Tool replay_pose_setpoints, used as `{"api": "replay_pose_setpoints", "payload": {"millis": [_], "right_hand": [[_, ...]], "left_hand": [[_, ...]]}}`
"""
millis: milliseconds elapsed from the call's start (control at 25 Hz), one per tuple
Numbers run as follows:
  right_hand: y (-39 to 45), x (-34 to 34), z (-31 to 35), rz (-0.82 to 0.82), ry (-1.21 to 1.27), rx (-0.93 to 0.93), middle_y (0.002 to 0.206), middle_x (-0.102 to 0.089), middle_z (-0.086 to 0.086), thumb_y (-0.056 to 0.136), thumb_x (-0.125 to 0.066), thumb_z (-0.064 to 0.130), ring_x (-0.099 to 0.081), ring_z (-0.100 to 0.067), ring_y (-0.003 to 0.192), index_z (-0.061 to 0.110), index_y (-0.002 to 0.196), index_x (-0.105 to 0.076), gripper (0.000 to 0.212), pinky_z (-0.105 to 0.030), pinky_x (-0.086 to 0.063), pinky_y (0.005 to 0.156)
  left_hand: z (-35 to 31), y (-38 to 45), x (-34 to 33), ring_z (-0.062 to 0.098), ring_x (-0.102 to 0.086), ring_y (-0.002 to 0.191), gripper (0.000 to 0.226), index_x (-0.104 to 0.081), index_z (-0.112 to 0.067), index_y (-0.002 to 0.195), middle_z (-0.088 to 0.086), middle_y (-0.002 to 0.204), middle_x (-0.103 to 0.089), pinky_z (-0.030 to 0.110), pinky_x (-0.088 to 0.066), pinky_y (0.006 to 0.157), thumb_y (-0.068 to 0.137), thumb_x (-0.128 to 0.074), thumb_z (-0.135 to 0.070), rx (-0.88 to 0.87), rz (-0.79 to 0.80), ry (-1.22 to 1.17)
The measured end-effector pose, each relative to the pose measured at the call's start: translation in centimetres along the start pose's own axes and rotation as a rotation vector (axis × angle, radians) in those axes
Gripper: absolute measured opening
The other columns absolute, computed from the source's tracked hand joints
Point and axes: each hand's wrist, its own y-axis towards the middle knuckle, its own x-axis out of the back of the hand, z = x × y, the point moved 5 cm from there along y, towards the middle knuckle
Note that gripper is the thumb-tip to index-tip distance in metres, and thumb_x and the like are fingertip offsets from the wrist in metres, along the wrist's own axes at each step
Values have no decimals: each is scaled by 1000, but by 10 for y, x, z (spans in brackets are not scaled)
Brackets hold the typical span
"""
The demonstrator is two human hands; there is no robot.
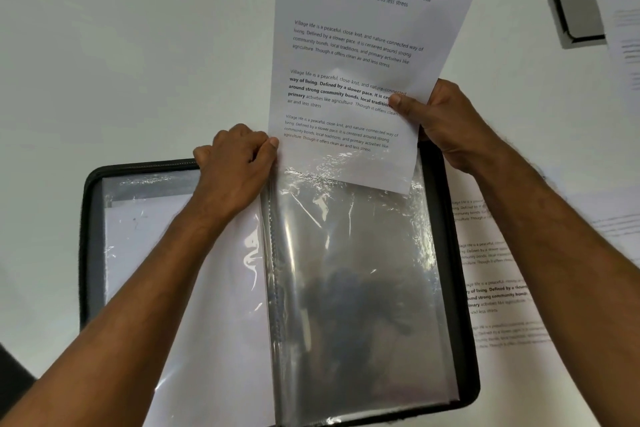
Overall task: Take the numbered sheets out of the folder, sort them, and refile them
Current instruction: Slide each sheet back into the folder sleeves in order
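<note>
A black folder (457,253) lies open on the white table, its clear plastic sleeves (353,270) fanned across the right half. A printed sheet marked 4 (360,45) stands up from the top of the front sleeve, with only its bottom edge inside the sleeve mouth. My right hand (436,121) pinches the sheet's right edge, thumb on the print. My left hand (235,163) grips the sleeve's top corner at the spine, fingers curled. On the left half, a sleeve holds a white sheet (145,236).
Another printed sheet (491,288) lies on the table right of the folder, partly under my right forearm. More printed paper (623,17) and a grey-white box (568,3) sit at the far right back. The table (121,45) beyond the folder's left is bare white.
</note>
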Motion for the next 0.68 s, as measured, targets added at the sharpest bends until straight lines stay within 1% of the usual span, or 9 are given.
{"api": "replay_pose_setpoints", "payload": {"millis": [120, 200, 240, 320, 400, 440, 480, 560, 680], "right_hand": [[2, 3, -1, 18, -21, -12, 117, -77, -3, 101, -67, 19, -75, -21, 104, 12, 134, -66, 34, -33, -61, 80], [4, 5, -2, 25, -36, -13, 119, -76, -4, 100, -68, 21, -75, -23, 106, 14, 134, -66, 35, -39, -61, 85], [5, 6, -3, 27, -40, -13, 120, -76, -4, 100, -68, 21, -75, -24, 106, 14, 135, -66, 35, -41, -61, 86], [5, 6, -3, 31, -45, -18, 120, -76, -4, 100, -68, 21, -75, -24, 106, 14, 135, -66, 35, -40, -61, 84], [6, 6, -3, 31, -42, -27, 118, -77, -3, 100, -68, 21, -75, -23, 105, 17, 131, -67, 31, -39, -61, 83], [6, 6, -3, 31, -39, -28, 117, -77, -2, 100, -68, 20, -75, -23, 105, 20, 128, -69, 28, -40, -61, 83], [6, 6, -3, 32, -38, -27, 116, -78, -1, 100, -68, 20, -75, -23, 104, 21, 126, -69, 26, -40, -61, 83], [5, 5, 0, 33, -40, -27, 112, -79, 3, 100, -68, 20, -76, -19, 100, 22, 126, -69, 26, -33, -61, 75], [5, 4, 2, 37, -11, -28, 107, -79, 9, 99, -68, 19, -77, -12, 95, 24, 125, -68, 26, -22, -59, 67]], "left_hand": [[3, 5, -1, 22, -57, 101, 39, -66, -26, 78, -5, 90, -61, 42, -27, 89, 107, -43, -38, 59, 20, -109], [8, 8, 0, 21, -62, 97, 21, -66, -29, 90, -9, 91, -67, 45, -40, 98, 101, -51, -39, 111, 27, -306], [11, 9, 1, 23, -65, 96, 12, -64, -32, 95, -9, 91, -69, 48, -47, 98, 96, -56, -40, 134, 23, -429], [13, 12, 2, 27, -71, 97, 12, -65, -35, 100, -2, 94, -75, 48, -56, 88, 90, -65, -39, 188, 47, -608], [14, 17, 2, 25, -74, 89, 9, -72, -28, 96, 2, 93, -78, 47, -58, 83, 89, -72, -33, 213, 93, -631], [14, 19, 1, 22, -72, 84, 7, -75, -23, 93, 4, 93, -79, 44, -58, 77, 91, -74, -29, 224, 132, -629], [13, 21, 0, 20, -68, 79, 7, -76, -18, 93, 6, 93, -79, 37, -55, 69, 93, -73, -24, 235, 180, -626], [11, 21, 2, 18, -64, 75, 11, -75, -10, 95, 8, 89, -76, 24, -49, 55, 97, -71, -20, 263, 272, -615], [12, 23, 4, 16, -61, 65, 14, -71, -12, 86, 1, 75, -71, 21, -46, 52, 98, -70, -18, 272, 407, -601]]}}
